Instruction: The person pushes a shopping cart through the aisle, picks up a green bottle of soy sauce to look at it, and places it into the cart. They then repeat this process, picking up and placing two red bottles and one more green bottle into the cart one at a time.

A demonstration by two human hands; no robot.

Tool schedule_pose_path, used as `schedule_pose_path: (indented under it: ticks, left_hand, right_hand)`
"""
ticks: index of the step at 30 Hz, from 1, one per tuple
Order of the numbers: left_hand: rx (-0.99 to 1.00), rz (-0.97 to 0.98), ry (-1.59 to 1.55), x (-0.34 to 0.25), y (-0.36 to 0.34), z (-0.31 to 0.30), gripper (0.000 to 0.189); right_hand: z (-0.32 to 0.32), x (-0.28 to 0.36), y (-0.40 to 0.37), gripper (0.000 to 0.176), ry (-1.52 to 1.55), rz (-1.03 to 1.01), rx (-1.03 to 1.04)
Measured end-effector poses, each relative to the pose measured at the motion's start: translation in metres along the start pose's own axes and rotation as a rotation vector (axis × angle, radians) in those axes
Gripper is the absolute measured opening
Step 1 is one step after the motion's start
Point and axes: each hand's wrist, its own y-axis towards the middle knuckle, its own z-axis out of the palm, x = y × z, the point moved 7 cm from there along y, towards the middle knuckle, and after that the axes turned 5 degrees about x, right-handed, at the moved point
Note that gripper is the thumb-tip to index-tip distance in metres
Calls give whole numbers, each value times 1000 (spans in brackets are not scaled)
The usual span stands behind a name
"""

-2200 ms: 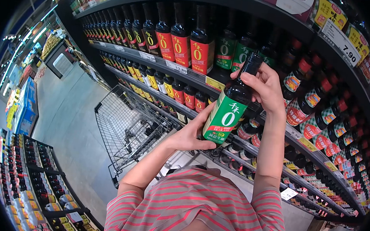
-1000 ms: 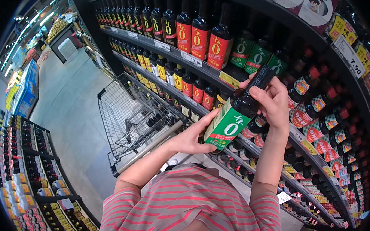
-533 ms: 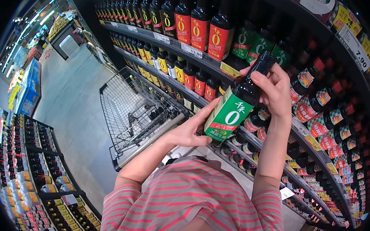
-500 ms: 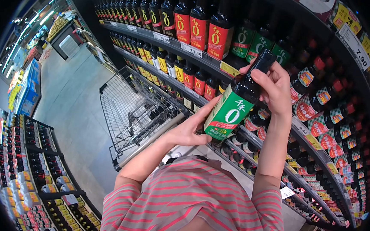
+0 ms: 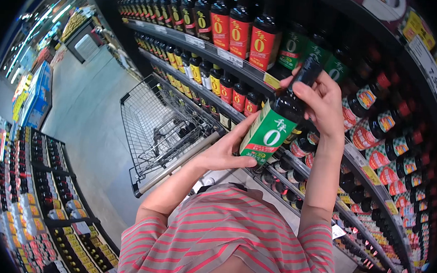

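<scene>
A dark glass bottle with a green label [image 5: 270, 132] is held tilted in front of my chest, its neck up and to the right. My left hand [image 5: 230, 150] is wrapped round the lower part, with the thumb near the base. Round the neck, just below the dark cap, the fingers of my right hand [image 5: 316, 95] are closed. The label's front, with a large white 0, faces me. Behind the cap, similar green-labelled bottles [image 5: 291, 46] stand on the shelf, beside red-labelled bottles [image 5: 260, 43].
A wire shopping cart [image 5: 153, 127] stands at the left of the shelving. Rows of jars [image 5: 376, 130] fill the shelves at the right, with price tags along the shelf edge [image 5: 229, 57]. Another stocked shelf [image 5: 48, 185] is at the lower left, across the aisle floor [image 5: 87, 97].
The view has shifted slightly, so the shelves and cart appear a little further right and lower. Both hands keep hold of the bottle, which has barely moved.
</scene>
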Motion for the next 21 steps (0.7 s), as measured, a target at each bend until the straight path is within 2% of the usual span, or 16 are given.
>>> schedule_pose_path:
  ticks: [2,4,7,8,10,12,16,18,21]
  left_hand:
    - [-89,-84,48,14,-7,-6,105]
    - [-194,-25,294,12,-22,-10,100]
    - [-257,-60,588,-5,-46,-5,96]
    - [-303,-75,589,-7,-56,-8,96]
    - [-332,-43,747,-14,-74,-8,93]
    - [-416,-4,793,-15,-97,-17,89]
    - [-584,-75,826,-28,-141,-61,83]
    - [-639,2,942,-42,-155,-90,81]
    - [-769,2,1003,-46,-181,-148,83]
  right_hand:
    - [14,8,-8,41,61,-39,42]
    - [26,8,-14,43,136,-111,73]
    - [45,9,-17,42,135,-124,192]
    - [52,6,-15,41,101,-156,229]
    - [70,-3,-9,42,69,-128,311]
    - [96,-9,7,44,61,-146,484]
    - [151,-39,38,37,315,-10,675]
    - [179,-45,57,35,361,37,706]
    - [221,-65,93,34,235,46,668]
